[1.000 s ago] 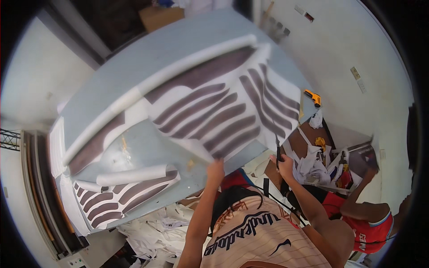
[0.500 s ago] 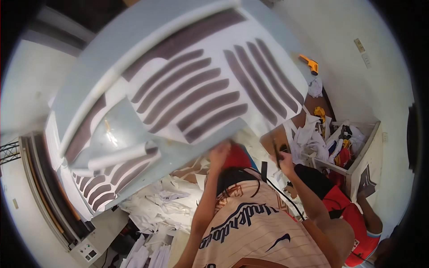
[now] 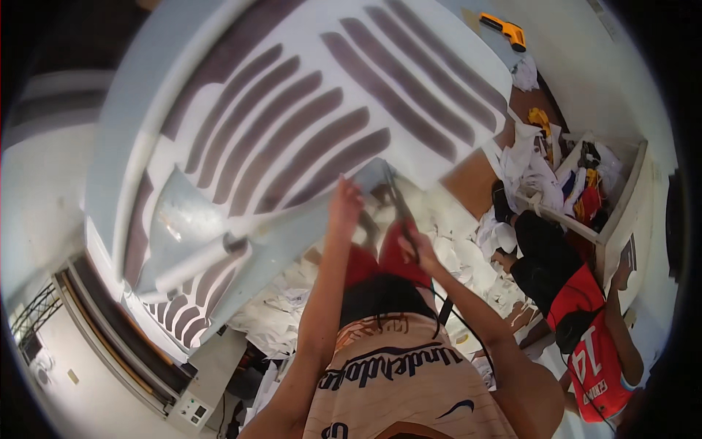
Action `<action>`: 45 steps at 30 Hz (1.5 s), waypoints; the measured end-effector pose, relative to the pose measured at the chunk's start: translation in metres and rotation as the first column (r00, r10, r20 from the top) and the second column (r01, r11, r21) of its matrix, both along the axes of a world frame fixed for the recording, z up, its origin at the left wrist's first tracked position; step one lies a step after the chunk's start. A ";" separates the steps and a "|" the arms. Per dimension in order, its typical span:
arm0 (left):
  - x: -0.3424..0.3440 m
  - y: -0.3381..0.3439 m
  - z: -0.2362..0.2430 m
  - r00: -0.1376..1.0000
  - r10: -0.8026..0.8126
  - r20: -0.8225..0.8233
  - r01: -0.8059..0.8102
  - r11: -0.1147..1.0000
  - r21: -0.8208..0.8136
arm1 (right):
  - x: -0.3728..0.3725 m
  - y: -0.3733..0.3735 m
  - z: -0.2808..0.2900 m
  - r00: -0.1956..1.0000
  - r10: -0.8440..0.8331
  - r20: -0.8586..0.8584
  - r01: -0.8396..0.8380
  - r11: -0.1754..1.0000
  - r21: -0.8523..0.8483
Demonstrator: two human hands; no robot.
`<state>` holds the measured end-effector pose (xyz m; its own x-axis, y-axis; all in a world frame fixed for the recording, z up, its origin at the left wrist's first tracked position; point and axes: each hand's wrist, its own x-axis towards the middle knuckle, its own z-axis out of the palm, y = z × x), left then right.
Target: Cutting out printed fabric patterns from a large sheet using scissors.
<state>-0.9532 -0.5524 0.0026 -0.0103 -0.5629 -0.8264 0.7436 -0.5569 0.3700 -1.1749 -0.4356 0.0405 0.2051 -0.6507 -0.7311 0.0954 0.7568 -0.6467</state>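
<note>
A pair of long dark scissors is in my right hand, whose fingers wrap round the handles. The blades point up toward the table's near edge. My left hand is raised at that same edge, slightly blurred, its fingers loosely apart with nothing visible in them. Just beyond it lies a large white sheet printed with dark curved strips, spread on the pale grey-blue table. A rolled white piece rests on the table's left part, beside more printed strips.
An orange handheld tool lies at the table's far right. A bin of scraps stands on the right, near a person in a red jersey. White scraps cover the floor. A machine with rollers stands at left.
My right hand has swung the scissors left, closer to my left hand and the table edge. My left hand has risen toward the sheet. The view has shifted, and the other person sits differently.
</note>
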 end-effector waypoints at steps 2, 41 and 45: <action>-0.004 -0.023 0.009 0.996 -0.008 0.083 0.004 0.999 0.042 | 0.033 -0.005 -0.004 0.953 -0.216 0.214 0.213 0.976 0.035; 0.223 0.101 0.071 0.747 -0.556 0.364 0.564 0.820 0.098 | 0.291 -0.109 -0.003 0.294 -0.953 0.070 0.956 0.294 -0.019; 0.225 0.099 0.070 0.725 -0.581 0.369 0.591 0.801 0.100 | 0.294 -0.110 -0.008 0.302 -0.953 0.024 0.951 0.299 -0.083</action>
